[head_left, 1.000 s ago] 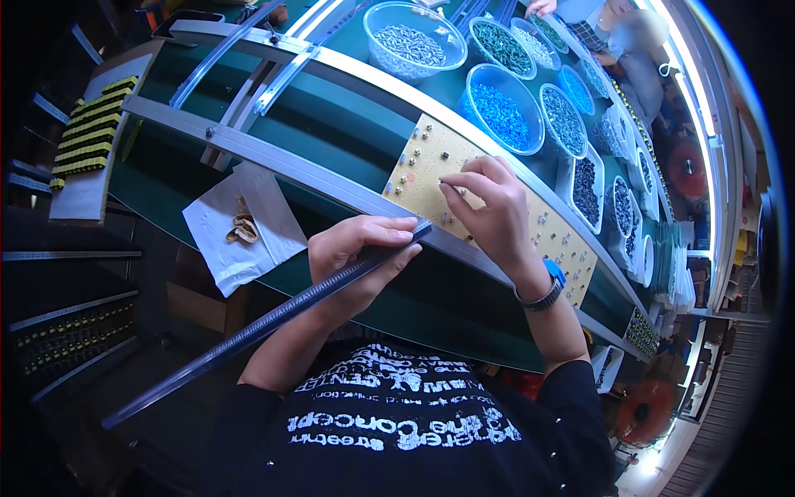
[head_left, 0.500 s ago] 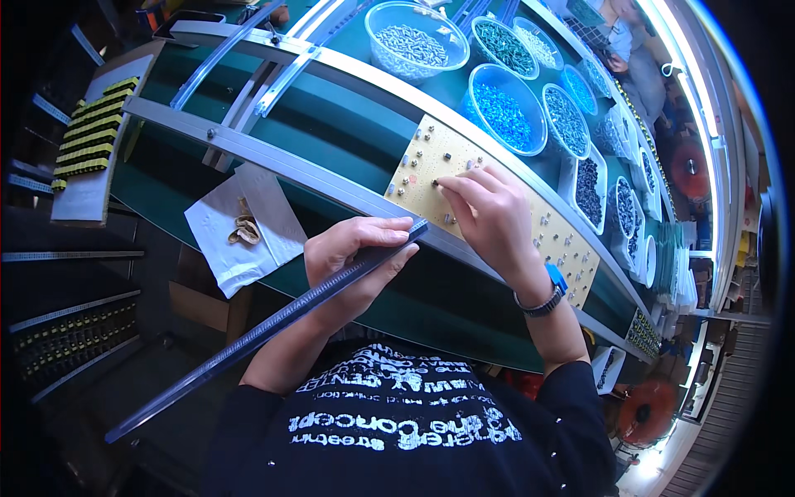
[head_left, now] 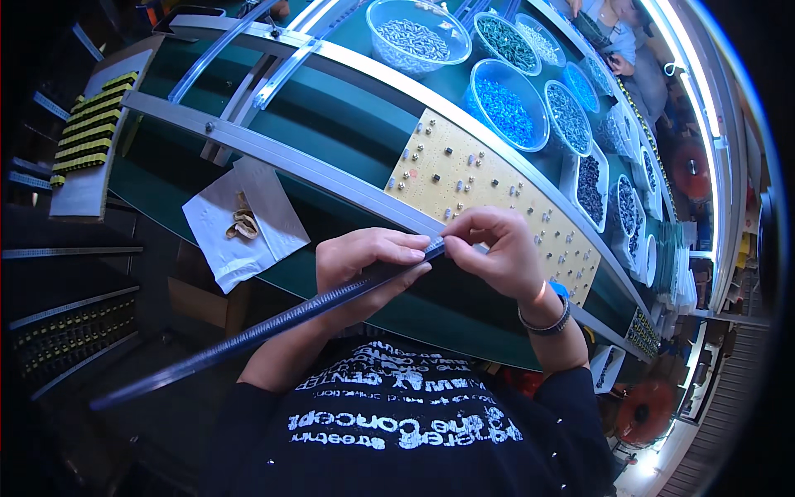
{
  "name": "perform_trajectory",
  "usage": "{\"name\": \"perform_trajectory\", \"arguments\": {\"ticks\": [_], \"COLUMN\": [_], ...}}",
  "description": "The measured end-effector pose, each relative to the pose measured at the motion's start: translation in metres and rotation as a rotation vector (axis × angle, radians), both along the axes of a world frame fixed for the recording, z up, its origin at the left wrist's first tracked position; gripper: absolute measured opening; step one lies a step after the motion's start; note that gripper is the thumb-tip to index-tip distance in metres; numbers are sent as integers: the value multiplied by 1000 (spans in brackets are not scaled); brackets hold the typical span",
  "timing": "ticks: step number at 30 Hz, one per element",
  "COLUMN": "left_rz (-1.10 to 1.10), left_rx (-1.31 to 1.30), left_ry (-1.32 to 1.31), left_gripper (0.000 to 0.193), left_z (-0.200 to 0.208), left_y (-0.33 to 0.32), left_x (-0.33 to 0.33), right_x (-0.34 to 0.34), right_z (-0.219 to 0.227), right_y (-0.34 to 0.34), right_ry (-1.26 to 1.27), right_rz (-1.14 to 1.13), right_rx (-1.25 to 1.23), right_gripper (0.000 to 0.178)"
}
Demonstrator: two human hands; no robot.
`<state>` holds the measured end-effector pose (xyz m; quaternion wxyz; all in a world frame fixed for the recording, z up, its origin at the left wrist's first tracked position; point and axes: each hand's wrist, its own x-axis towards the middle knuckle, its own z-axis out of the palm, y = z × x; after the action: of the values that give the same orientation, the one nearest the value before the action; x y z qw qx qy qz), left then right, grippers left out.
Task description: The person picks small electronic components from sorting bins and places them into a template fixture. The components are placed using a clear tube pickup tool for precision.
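Observation:
My left hand (head_left: pixel 363 258) is wrapped round the upper part of a long clear plastic tube (head_left: pixel 257 333) with a row of small parts inside. The tube slants down to the lower left. At its upper end, thumb and forefinger of my right hand (head_left: pixel 501 253) are pinched together; whatever sits between them is too small to make out. Just beyond both hands lies a tan circuit board (head_left: pixel 454 199), dotted with small black, grey and metal components, on the metal rail (head_left: pixel 290 176) of the bench.
Clear bowls of silver pins (head_left: pixel 412 40), green parts (head_left: pixel 505 43) and blue parts (head_left: pixel 503 108) stand behind the board. A tray of dark parts (head_left: pixel 590 186) is at right. White paper with shells (head_left: pixel 242 224) lies left. Yellow-black parts (head_left: pixel 95 128) line a far-left board. Another person (head_left: pixel 617 37) is across the bench.
My right hand has come off the circuit board, moving down to the tube's upper end. My left hand and the tube have shifted slightly right, and the tube's lower end has risen a little.

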<state>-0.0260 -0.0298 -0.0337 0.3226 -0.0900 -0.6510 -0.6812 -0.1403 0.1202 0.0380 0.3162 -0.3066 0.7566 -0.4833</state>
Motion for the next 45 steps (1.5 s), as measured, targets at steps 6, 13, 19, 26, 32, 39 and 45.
{"name": "perform_trajectory", "arguments": {"ticks": [6,13,19,26,32,39,45], "left_rz": [130,187,176,-158,-500,-833,643], "left_rx": [228,278,290,279,300,-57,-1242], "left_ry": [84,101,101,149,11,-216,-609], "left_gripper": [25,27,25,24,20,48,38], "left_z": [-3,-3,1,39,99,135,131], "left_y": [-3,-8,-8,-7,6,-5,-91], "left_x": [1,3,5,8,9,-15,-77], "right_x": [-8,-11,-12,9,18,21,-20], "right_z": [-17,-30,-28,21,49,75,79], "right_y": [-9,-11,-12,-10,-8,8,28], "right_ry": [940,1030,1172,304,544,1137,1301], "right_rz": [68,19,161,155,384,159,40], "right_rx": [27,43,111,-275,-792,-1094,-799], "right_gripper": [8,12,21,30,31,23,17]}}
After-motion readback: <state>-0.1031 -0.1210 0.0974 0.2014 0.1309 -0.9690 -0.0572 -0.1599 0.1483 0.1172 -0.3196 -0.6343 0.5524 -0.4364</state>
